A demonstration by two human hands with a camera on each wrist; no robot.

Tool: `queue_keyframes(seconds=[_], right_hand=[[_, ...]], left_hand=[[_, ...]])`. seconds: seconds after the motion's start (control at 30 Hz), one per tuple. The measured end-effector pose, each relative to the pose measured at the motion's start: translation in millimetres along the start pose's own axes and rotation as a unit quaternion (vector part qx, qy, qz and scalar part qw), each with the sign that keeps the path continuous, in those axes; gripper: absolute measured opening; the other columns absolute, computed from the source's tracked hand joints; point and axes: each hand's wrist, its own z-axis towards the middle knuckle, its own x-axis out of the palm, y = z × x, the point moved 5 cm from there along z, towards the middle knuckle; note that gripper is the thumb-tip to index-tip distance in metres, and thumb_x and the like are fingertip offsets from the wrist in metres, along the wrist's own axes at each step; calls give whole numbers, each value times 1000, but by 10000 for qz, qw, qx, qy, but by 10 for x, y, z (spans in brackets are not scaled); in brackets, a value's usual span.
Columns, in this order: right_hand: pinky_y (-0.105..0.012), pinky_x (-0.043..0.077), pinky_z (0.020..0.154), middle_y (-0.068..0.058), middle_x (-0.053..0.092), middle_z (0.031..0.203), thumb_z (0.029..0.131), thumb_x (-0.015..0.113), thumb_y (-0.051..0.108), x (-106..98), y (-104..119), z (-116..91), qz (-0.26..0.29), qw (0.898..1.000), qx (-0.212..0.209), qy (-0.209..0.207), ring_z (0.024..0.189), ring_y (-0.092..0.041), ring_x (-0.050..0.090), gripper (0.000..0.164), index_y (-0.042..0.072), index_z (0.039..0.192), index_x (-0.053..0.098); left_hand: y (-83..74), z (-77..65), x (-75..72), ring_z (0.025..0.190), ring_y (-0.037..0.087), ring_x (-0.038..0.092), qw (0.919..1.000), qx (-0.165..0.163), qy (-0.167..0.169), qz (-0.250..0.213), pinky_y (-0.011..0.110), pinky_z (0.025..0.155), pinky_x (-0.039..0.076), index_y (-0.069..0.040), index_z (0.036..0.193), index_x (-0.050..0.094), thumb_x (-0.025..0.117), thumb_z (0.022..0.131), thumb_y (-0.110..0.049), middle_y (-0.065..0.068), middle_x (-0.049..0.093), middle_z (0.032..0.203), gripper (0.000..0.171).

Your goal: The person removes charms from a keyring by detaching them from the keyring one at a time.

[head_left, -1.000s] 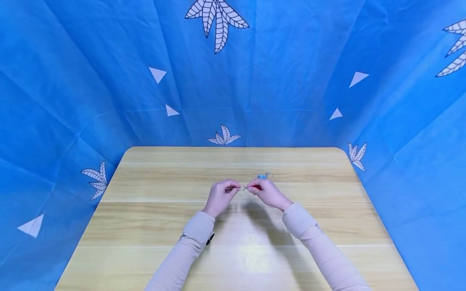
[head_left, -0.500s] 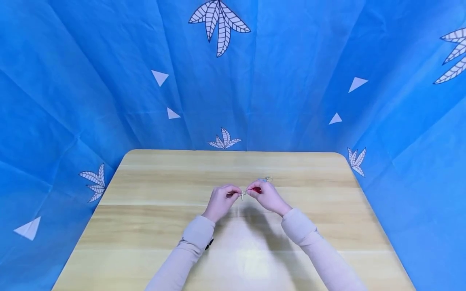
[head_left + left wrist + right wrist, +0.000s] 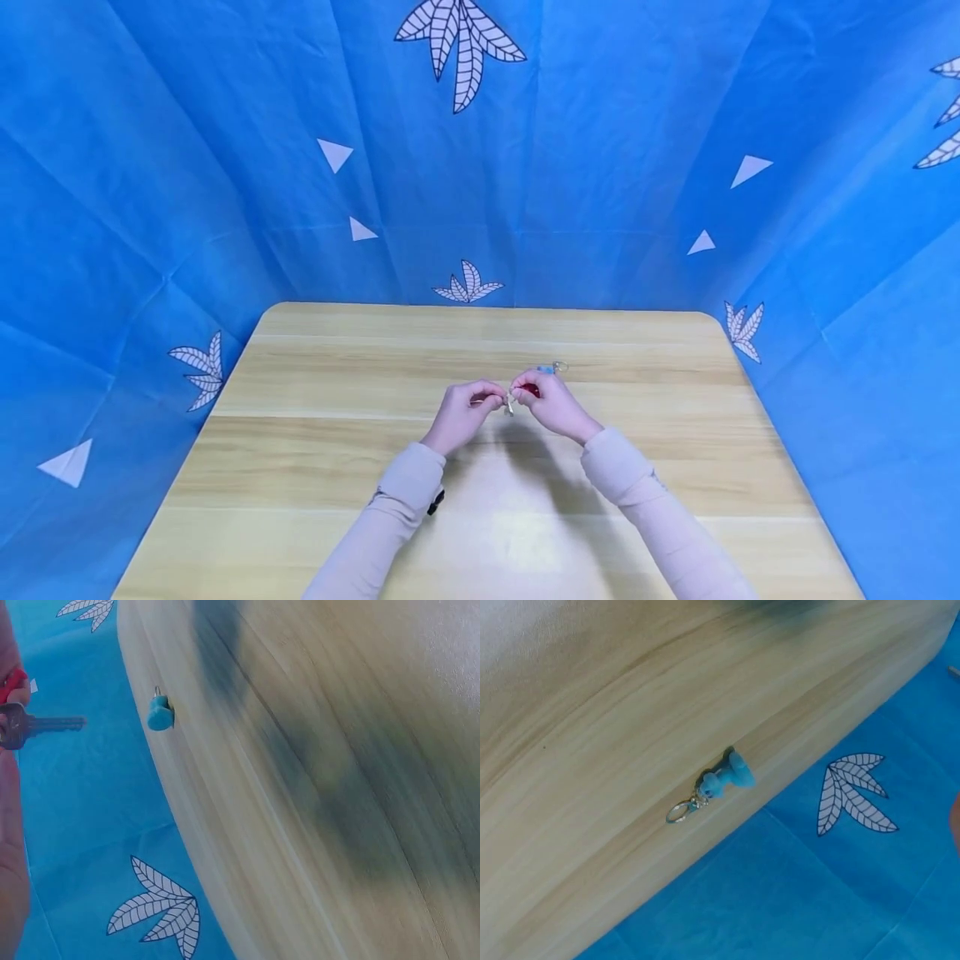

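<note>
A metal key shows at the left edge of the left wrist view, its blade pointing right. In the head view my left hand pinches at the key, whose shiny metal hangs between both hands above the table. My right hand pinches a keyring with a red charm, mostly hidden by the fingers. Fingertips of both hands nearly meet. Beyond the right hand lies a blue figure keychain with a metal ring. How ring and key are joined is too small to tell.
The wooden table has rounded far corners. Blue cloth printed with white leaves and triangles hangs behind it and at both sides. The blue keychain lies near the far edge.
The fingertips have come closer together, with my left hand moving slightly right. The small gap that showed a ring between the hands has narrowed, and the hanging metal has turned. The head view shifts slightly.
</note>
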Motion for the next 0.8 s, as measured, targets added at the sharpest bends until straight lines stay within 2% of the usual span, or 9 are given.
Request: queue_keyframes(seconds=[0.23,0.5,0.8], right_hand=[[-21,41,58,-5,57,79,90,55,5,7,-72,-8,256,9995,164,-23,68,-13,46,7,4,87,61],[-20,39,54,-3,54,75,90,54,4,20,-129,-15,408,9990,176,92,64,-12,43,7,4,88,61],[-19,40,55,-6,56,75,90,54,3,7,-119,-12,436,9988,152,183,64,-13,45,8,3,88,62]], left_hand=[[14,44,40,88,27,67,9996,-141,205,111,24,78,56,2,95,67,58,88,-3,16,69,95,12],[23,35,56,87,17,67,9992,-106,291,257,19,76,54,-6,93,68,61,87,-11,7,70,93,10],[-29,40,50,88,16,66,9980,84,348,527,17,78,53,-5,92,68,60,87,-7,6,70,93,10]])
